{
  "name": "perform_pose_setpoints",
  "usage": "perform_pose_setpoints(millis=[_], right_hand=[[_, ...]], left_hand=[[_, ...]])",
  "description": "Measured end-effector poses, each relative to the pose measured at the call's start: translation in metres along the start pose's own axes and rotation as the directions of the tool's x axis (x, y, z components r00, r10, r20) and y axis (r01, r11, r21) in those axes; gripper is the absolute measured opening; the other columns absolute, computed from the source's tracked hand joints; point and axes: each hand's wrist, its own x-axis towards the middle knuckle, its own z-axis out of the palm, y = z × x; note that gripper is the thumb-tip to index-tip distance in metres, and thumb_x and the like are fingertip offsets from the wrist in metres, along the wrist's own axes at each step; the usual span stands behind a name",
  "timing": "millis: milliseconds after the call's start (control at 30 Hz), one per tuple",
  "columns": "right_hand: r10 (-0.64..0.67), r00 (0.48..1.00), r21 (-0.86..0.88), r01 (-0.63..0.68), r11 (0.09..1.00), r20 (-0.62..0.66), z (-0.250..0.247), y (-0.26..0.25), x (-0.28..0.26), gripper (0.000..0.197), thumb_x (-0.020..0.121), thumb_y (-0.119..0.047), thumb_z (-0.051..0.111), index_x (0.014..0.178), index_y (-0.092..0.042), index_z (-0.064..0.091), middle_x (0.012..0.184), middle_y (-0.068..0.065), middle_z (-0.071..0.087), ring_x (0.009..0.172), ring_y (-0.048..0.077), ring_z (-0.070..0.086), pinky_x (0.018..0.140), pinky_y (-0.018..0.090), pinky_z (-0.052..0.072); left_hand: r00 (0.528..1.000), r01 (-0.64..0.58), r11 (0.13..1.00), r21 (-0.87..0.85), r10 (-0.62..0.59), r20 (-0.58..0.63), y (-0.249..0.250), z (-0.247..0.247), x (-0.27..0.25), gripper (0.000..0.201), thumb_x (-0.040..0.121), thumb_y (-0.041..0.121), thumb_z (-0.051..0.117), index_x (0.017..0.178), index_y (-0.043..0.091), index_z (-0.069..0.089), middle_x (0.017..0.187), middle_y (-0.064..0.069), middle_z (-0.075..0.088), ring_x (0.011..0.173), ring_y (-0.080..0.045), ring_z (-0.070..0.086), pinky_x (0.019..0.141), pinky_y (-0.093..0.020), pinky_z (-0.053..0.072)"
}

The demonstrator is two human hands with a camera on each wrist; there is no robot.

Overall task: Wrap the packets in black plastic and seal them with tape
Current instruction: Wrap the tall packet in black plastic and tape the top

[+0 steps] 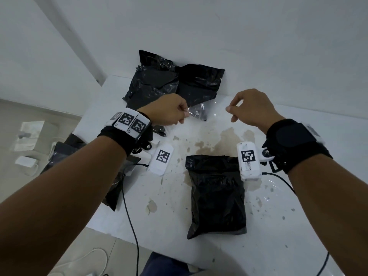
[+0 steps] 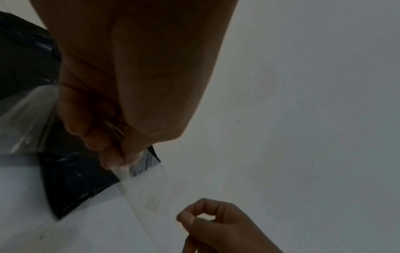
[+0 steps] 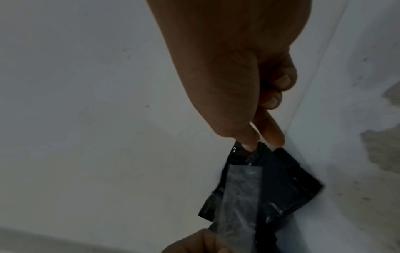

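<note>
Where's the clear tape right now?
The clear tape is stretched in the air between the left hand and right hand, above the table, in front of the black packets.

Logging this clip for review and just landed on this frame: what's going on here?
A person is stretching a strip of clear tape between both hands above a white table. The left hand pinches one end, the right hand the other. A black-wrapped packet lies flat on the table near them, below the tape. A pile of black plastic-wrapped bundles sits against the wall behind. The strip is not yet stuck on the near packet.
</note>
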Motion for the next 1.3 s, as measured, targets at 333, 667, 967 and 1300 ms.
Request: perform_pose_setpoints(millis=[333, 667, 967, 1300], right_hand=[[-0.024, 0.866, -0.201, 0.143, 0.969, 0.499, 0.087, 0.035, -0.018, 0.056, 0.086, -0.029, 0.074, 0.135, -0.019, 0.048, 0.133, 0.006, 0.052, 0.115, 0.025, 0.054, 0.094, 0.031, 0.043], [-0.024, 0.853, -0.322, 0.223, 0.92, 0.522, 0.126, 0.042, -0.015, 0.017, 0.085, -0.017, 0.071, 0.1, -0.011, 0.07, 0.104, 0.008, 0.068, 0.095, 0.024, 0.062, 0.073, 0.027, 0.04], [-0.165, 0.867, -0.17, 0.272, 0.947, 0.47, 0.114, 0.024, -0.003, 0.009, 0.088, -0.017, 0.067, 0.091, -0.019, 0.059, 0.091, -0.003, 0.057, 0.088, 0.019, 0.054, 0.073, 0.027, 0.038], [-0.234, 0.868, -0.051, 0.284, 0.957, 0.439, 0.107, 0.031, -0.022, 0.024, 0.078, -0.005, 0.059, 0.076, -0.029, 0.058, 0.08, -0.011, 0.065, 0.078, 0.014, 0.061, 0.07, 0.028, 0.048]], left_hand=[[0.99, 0.128, 0.991, -0.042, -0.13, -0.057, -0.026, 0.022, 0.001, 0.021, 0.095, 0.023, 0.061, 0.086, 0.005, 0.067, 0.077, -0.004, 0.07, 0.069, -0.018, 0.065, 0.071, -0.037, 0.06], [0.979, 0.173, 0.984, -0.051, -0.178, -0.101, -0.046, 0.025, -0.005, 0.028, 0.094, 0.024, 0.062, 0.083, 0.0, 0.07, 0.068, 0.002, 0.068, 0.073, -0.022, 0.071, 0.058, -0.019, 0.048], [0.966, 0.21, 0.976, -0.054, -0.216, -0.14, -0.048, 0.039, 0.001, 0.024, 0.091, 0.023, 0.064, 0.103, 0.002, 0.068, 0.098, -0.006, 0.065, 0.099, -0.028, 0.065, 0.091, -0.044, 0.054], [0.974, 0.22, 0.975, 0.002, -0.22, -0.054, -0.046, 0.062, 0.015, 0.035, 0.087, 0.037, 0.071, 0.11, 0.012, 0.063, 0.096, 0.001, 0.059, 0.096, -0.02, 0.062, 0.082, -0.031, 0.046]])
